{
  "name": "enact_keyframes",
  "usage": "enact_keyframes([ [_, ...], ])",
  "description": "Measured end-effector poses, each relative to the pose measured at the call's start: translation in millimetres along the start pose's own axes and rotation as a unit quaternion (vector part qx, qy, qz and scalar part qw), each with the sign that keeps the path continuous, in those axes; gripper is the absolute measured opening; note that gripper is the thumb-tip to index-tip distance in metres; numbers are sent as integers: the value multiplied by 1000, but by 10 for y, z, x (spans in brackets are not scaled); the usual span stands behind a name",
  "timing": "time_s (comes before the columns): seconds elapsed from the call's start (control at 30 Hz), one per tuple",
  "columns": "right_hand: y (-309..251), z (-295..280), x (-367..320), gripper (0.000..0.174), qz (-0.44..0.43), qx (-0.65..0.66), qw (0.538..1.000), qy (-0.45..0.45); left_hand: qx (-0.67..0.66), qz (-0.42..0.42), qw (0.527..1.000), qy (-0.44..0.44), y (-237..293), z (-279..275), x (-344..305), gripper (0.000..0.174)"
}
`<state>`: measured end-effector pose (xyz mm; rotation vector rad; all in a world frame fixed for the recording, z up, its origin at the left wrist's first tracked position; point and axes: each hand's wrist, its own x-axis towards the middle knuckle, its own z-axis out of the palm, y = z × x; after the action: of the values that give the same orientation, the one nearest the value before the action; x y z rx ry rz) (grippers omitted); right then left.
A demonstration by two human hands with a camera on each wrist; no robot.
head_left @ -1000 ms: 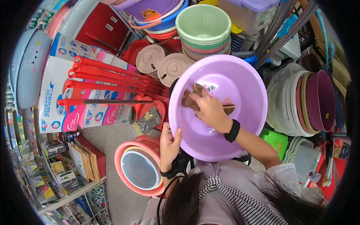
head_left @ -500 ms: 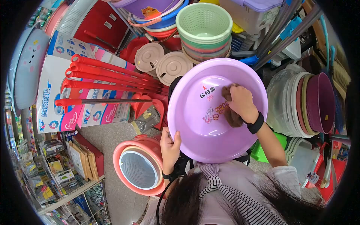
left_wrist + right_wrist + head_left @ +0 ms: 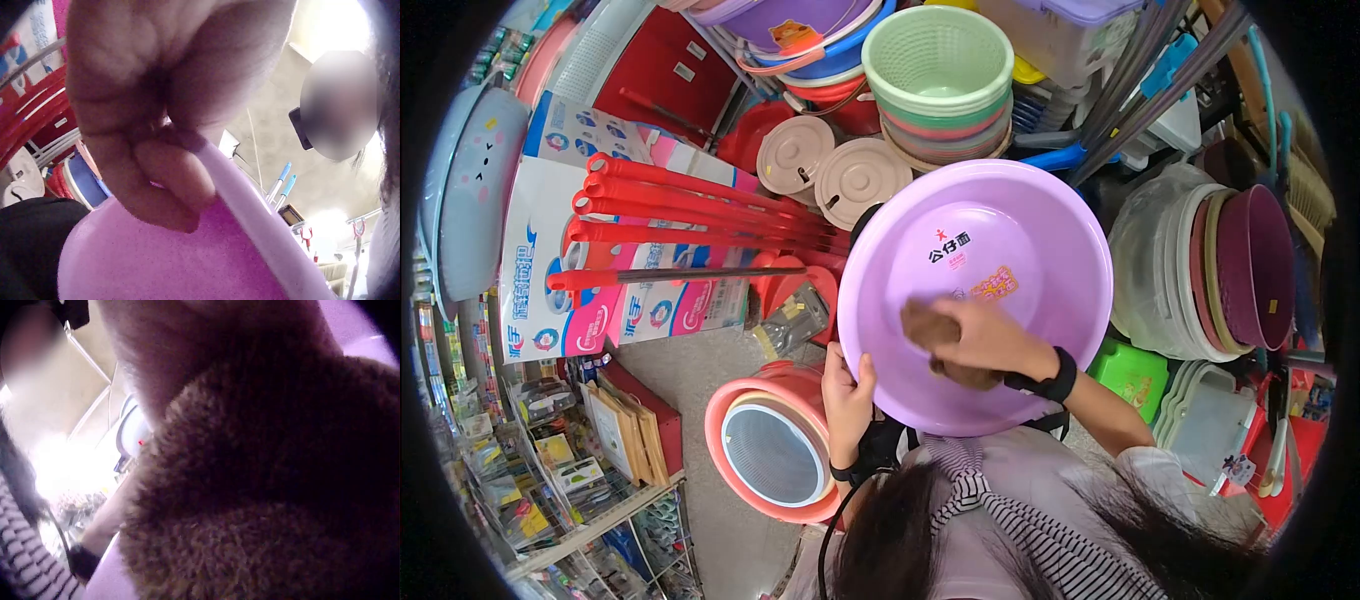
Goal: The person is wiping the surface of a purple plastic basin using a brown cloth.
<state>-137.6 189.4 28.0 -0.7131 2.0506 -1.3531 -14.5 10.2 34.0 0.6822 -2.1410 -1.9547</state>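
A purple plastic basin (image 3: 1050, 235) with printed characters on its bottom is tilted up in front of the person's body. The left hand (image 3: 848, 400) grips its left rim, thumb toward the inside; in the left wrist view the fingers curl around the basin rim (image 3: 240, 194). Inside the basin, the right hand (image 3: 1000, 338) holds a brown fluffy cloth (image 3: 927, 326) against the lower part of the inner surface. The fuzzy brown cloth (image 3: 206, 487) fills most of the right wrist view, bunched under the palm, and its fingertips are hidden.
Left of the basin, red-handled poles (image 3: 670, 200) stick out past printed boxes (image 3: 550, 265). A pink bucket (image 3: 725, 470) with baskets nested inside stands on the floor. Stacked green baskets (image 3: 940, 60) are behind, and stacked tubs (image 3: 1180, 270) stand at the right.
The right hand with the cloth has swept from the basin's upper left to its right side, then down to the lower left. The left hand keeps its grip on the rim.
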Motion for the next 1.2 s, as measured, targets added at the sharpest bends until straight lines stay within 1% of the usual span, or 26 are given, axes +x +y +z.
enact_keyframes([
  [0.07,-84,-122,72,44,-12,-11,987,158,3,5,1000,7,-12,-12,-16,8],
  [0.17,-218,-227,222,42,-23,103,924,366,-15,6,1000,1,-7,9,-25,8],
  [0.2,-228,-205,260,42,-23,102,924,367,-21,-1,1000,-9,15,9,-27,8],
  [0.27,-282,-138,341,44,-36,176,915,361,-27,-6,999,-21,39,21,-31,8],
  [0.3,-353,-57,349,46,1,200,929,310,-12,-8,999,-30,46,24,-29,8],
  [0.33,-298,88,383,49,-56,97,945,308,5,-10,999,-40,57,21,-23,8],
  [0.37,-300,222,345,51,-58,139,958,245,7,-8,999,-42,69,12,-12,8],
  [0.4,-320,289,274,51,-59,140,957,246,11,-6,1000,-29,79,3,-3,9],
  [0.47,-347,356,210,45,-134,40,988,70,15,0,1000,-14,136,-13,14,10],
  [0.53,-298,277,265,44,-152,26,984,93,-5,-35,999,-13,236,-41,-20,14],
  [0.57,-268,220,301,44,-169,12,979,116,18,-8,999,-25,167,-72,-36,15],
  [0.6,-260,122,365,44,-169,13,979,115,19,-8,999,-24,159,-55,-45,15],
  [0.67,-262,-108,522,43,-33,56,959,276,-9,20,1000,-16,152,4,-72,15],
  [0.73,-147,-180,626,42,-76,79,925,364,-19,0,1000,-19,153,5,-60,14],
  [0.77,-171,-144,601,42,-72,106,926,356,12,3,1000,-27,139,15,-37,14],
  [0.8,-286,-75,535,45,-42,89,936,337,42,5,998,-36,133,32,-17,14],
  [0.83,-249,70,514,48,-69,91,949,294,47,11,998,-41,140,65,2,16],
  [0.87,-196,196,491,52,-96,92,959,251,47,11,998,-42,154,72,24,16],
  [0.9,-222,262,426,52,-95,93,958,253,20,-3,999,-45,177,61,44,16],
  [0.93,-255,327,364,53,-76,77,973,205,-5,-18,999,-50,199,47,62,17],
  [0.97,-274,359,344,53,-58,62,984,157,-11,0,999,-46,213,59,77,17],
  [1.0,-264,372,361,53,-58,64,984,159,-9,0,999,-48,190,54,87,17],
  [1.07,-201,413,395,49,-123,80,959,243,15,20,998,-49,117,35,85,17],
  [1.1,-162,412,418,49,-122,82,959,244,16,19,998,-50,142,38,64,17],
  [1.17,-44,323,509,46,-82,-36,963,253,-37,-28,998,-50,214,72,15,18],
  [1.2,49,213,562,45,-103,-91,958,253,-36,-27,998,-50,177,73,-7,18],
])
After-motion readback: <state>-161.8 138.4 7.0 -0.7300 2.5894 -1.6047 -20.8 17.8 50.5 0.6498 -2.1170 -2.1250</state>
